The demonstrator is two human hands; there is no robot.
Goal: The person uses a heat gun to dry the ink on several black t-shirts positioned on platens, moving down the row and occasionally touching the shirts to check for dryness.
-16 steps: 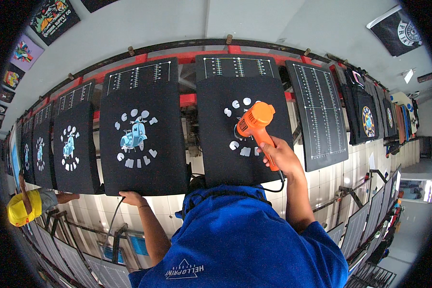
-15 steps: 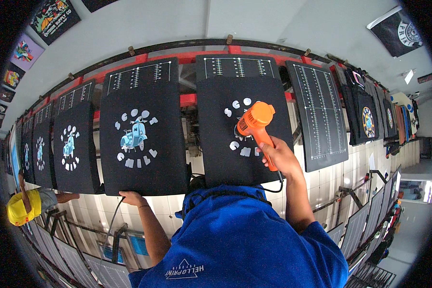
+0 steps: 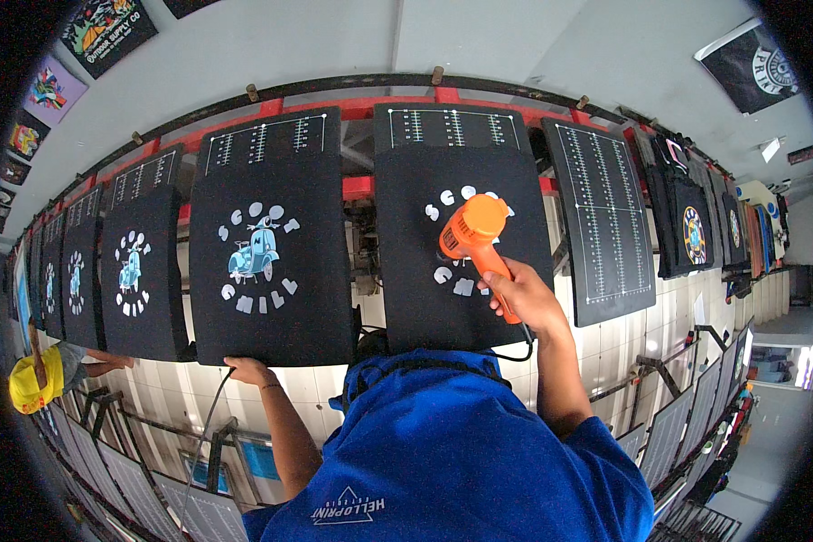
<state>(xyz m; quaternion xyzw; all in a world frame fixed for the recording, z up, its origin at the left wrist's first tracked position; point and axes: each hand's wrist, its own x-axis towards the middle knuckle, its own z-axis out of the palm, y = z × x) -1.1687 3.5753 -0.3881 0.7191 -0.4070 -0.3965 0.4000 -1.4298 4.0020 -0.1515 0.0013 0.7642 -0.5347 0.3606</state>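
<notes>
In my right hand (image 3: pixel 526 294) is an orange heat gun (image 3: pixel 479 226), held by its handle with the fingers wrapped round. Its barrel points down at the print on a black shirt (image 3: pixel 415 298) stretched over a board, hiding the middle of that print. A dark cord leaves the handle's end. My left hand (image 3: pixel 251 371) is at the lower edge of the neighbouring black shirt (image 3: pixel 307 298), which bears a pale blue scooter print (image 3: pixel 255 251). Its fingers are closed on a thin cord (image 3: pixel 210 417) that hangs down from them.
More boards with printed black shirts (image 3: pixel 140 307) run off to the left. A bare black board with white ruled marks (image 3: pixel 603 221) stands on the right. Behind the boards runs a red and black frame (image 3: pixel 357 110). A person in a yellow top (image 3: pixel 34 379) is at the far left.
The heat gun has swung slightly, its nozzle end shifting a little over the print. My left hand stays by the shirt edge. The person in yellow has moved slightly left and up.
</notes>
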